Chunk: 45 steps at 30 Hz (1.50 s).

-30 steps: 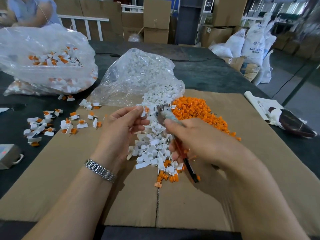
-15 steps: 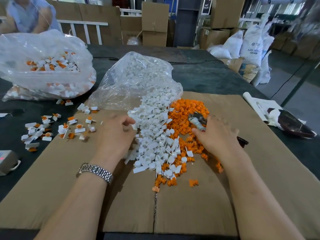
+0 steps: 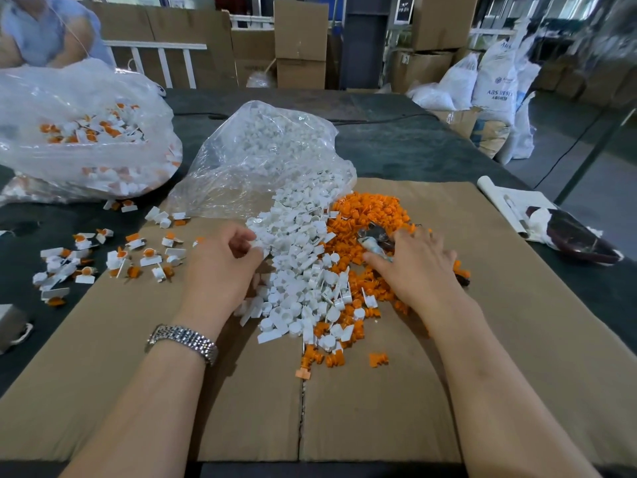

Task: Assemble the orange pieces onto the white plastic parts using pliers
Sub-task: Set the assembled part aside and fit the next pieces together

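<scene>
A heap of white plastic parts (image 3: 300, 270) spills from a clear bag (image 3: 269, 157) onto the cardboard sheet (image 3: 517, 322). Right beside it lies a heap of orange pieces (image 3: 372, 212). My left hand (image 3: 220, 267) rests at the left edge of the white heap, its fingertips curled and pinching a white part. Over the orange heap, my right hand (image 3: 417, 263) grips the pliers (image 3: 374, 238), whose metal jaws point into the orange pieces. The hand hides most of the handles.
Several assembled white-and-orange pieces (image 3: 120, 257) lie scattered to the left. A second clear bag (image 3: 82, 132) of assembled pieces sits at the far left, with a person (image 3: 41, 29) behind it. At the right edge lie a paper and a dark object (image 3: 568, 236).
My hands were raised together, with the pliers at a white part. They have since parted and lowered: the left onto the white heap, the right with the pliers onto the orange heap.
</scene>
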Available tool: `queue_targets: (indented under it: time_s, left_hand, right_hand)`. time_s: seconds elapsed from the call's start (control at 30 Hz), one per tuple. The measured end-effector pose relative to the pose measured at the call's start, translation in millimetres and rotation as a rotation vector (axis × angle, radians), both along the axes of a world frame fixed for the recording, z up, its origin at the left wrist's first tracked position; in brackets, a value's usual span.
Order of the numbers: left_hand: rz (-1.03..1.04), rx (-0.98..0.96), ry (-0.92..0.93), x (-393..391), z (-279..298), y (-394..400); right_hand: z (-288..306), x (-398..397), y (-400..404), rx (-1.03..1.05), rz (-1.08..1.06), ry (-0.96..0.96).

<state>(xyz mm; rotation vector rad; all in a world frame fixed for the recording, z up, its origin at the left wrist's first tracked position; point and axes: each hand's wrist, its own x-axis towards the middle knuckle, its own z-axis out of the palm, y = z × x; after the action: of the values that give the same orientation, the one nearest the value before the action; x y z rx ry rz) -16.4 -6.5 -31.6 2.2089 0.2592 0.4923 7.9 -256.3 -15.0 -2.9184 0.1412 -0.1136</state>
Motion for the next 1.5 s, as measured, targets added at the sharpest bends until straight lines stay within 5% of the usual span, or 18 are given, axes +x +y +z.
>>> queue_targets:
  time_s: [0.2, 0.6, 0.73, 0.9, 1.03, 1.5]
  left_hand:
    - [-0.126, -0.566, 0.025, -2.0, 7.1, 4.9]
    - [-0.368, -1.091, 0.103, -4.8, 14.3, 0.4]
    - [-0.449, -1.150, 0.154, -7.1, 16.7, -0.9]
    - [-0.541, -1.167, 0.202, -11.5, 20.9, -6.8]
    - [-0.581, -1.117, 0.225, -16.0, 23.7, -15.3]
    - [-0.601, -0.923, 0.089, -18.5, 22.4, -19.4]
  right_hand:
    - [11.6, -5.7, -7.5, 0.184, 0.247, -0.184]
    - [12.1, -11.6, 4.7, -0.166, 0.395, -0.097]
    - [11.1, -10.0, 2.6, -0.083, 0.357, -0.228]
    - [19.1, -18.4, 13.0, 0.727, 0.426, -0.311]
    - [20.9, -25.0, 25.7, 1.045, 0.537, -0.216]
    - [13.6, -31.1, 43.0, 0.965, 0.487, -0.168]
